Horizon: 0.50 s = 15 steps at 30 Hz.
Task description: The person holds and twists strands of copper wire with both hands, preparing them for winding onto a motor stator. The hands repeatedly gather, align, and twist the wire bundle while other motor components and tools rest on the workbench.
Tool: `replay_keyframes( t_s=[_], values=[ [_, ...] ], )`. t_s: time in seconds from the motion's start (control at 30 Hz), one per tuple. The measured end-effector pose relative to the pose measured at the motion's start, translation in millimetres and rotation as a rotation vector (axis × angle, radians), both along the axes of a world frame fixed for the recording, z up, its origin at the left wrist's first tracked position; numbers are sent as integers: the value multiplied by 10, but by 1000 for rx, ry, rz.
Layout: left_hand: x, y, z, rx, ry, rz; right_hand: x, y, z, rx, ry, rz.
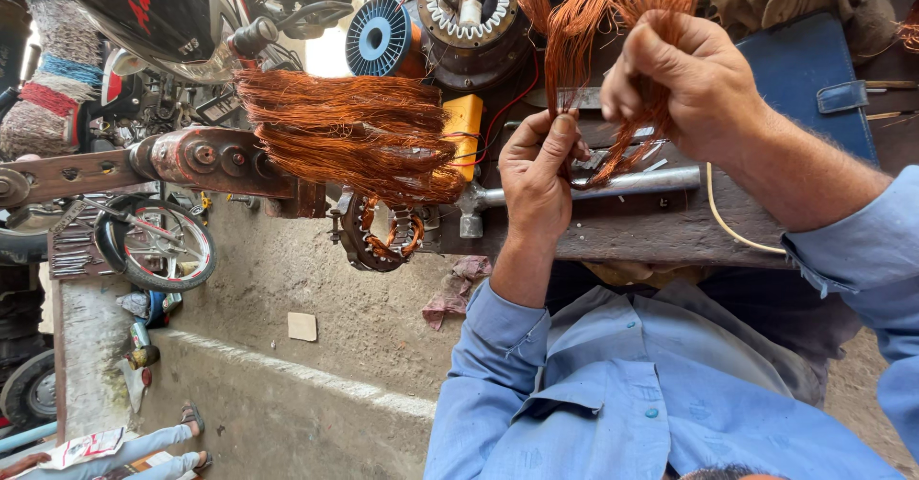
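Note:
My right hand is closed around a loose bundle of thin copper wire, holding it up above a worn wooden bench. My left hand is just below and to the left, its thumb and fingers pinching a few strands that hang from the same bundle. Both arms are in light blue shirt sleeves. A metal rod lies on the bench right under the hands.
A second big tuft of copper wire lies left of the hands, over a small stator. A blue wire spool, a round motor stator, a yellow block and a blue case are around. A motorcycle and another person's legs are at the left.

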State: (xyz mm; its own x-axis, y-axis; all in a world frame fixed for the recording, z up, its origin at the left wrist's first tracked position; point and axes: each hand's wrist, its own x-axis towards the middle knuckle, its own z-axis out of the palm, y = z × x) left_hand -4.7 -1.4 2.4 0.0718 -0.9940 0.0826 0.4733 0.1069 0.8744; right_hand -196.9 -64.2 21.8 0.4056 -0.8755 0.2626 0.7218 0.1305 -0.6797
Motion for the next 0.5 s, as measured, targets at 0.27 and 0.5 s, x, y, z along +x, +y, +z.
replay_keyframes(
  t_s=[0.27,0.5],
  values=[
    [-22,17,8,-21,-16,-27,37,-3,-42,-5,389,-58],
    [-28,19,52,-25,-23,-57,31,-16,-66,-52,382,-26]
  ],
)
